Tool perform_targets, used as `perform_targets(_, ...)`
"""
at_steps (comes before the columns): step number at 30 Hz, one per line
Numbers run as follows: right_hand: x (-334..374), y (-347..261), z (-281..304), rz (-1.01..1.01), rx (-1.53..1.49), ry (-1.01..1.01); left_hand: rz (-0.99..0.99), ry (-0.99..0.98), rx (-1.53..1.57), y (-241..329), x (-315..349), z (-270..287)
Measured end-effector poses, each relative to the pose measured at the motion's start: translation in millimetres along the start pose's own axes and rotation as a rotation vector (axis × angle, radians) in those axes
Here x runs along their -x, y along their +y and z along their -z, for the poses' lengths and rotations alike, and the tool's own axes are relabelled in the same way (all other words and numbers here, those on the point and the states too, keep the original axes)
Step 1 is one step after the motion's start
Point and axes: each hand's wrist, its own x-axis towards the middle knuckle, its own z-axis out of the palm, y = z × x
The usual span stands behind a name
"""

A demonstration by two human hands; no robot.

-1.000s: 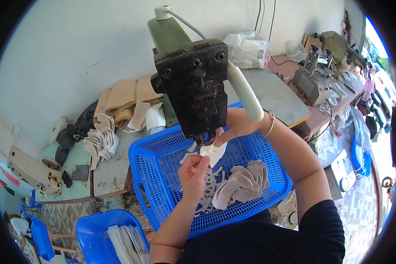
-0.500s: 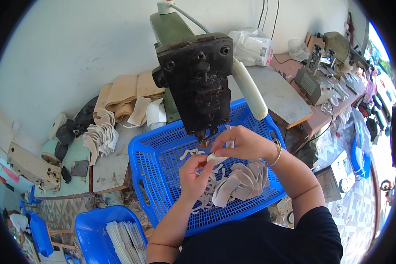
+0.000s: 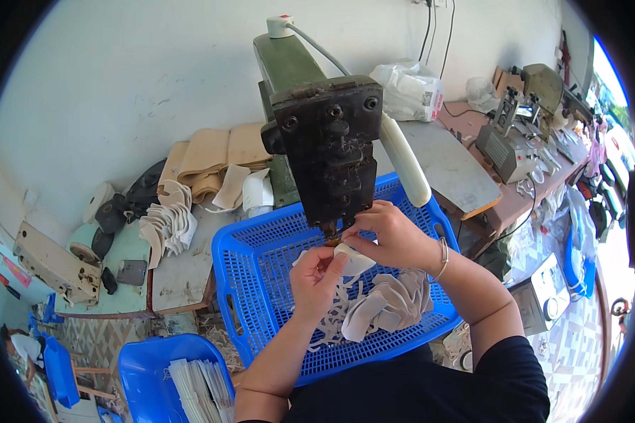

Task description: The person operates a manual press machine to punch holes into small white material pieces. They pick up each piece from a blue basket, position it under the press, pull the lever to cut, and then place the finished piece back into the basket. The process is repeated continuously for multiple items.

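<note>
Head view. Left hand (image 3: 316, 276) and right hand (image 3: 391, 236) both pinch one white cut piece (image 3: 353, 259) under the black machine head (image 3: 328, 151), over the blue basket (image 3: 250, 278). Grey pieces (image 3: 391, 307) lie at 5 o'clock of it. Risk: fingers close beneath the head could get caught; the piece could slip askew.

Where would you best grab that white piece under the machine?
Probably by its near edges, coming from the basket side. The white piece sits tucked under the dark machine head, which blocks the far side; the left hand and right hand pinch it at either side.
</note>
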Motion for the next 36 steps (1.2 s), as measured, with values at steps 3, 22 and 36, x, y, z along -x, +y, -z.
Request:
perform_targets(3,1.1,-1.1,-2.5,-0.072,-0.064,0.037,-0.012,0.018,0.065,0.0,0.4,-4.1)
perform_targets(22,-4.0,12.7,-8.0,-0.154,-0.255,0.017,0.201,0.13,0.414,5.4,-0.7,-9.0)
perform_targets(36,-15.3,10.0,-9.3,-0.358,-0.458,-0.056,0.192,0.148,0.565,5.3,2.9,-13.7)
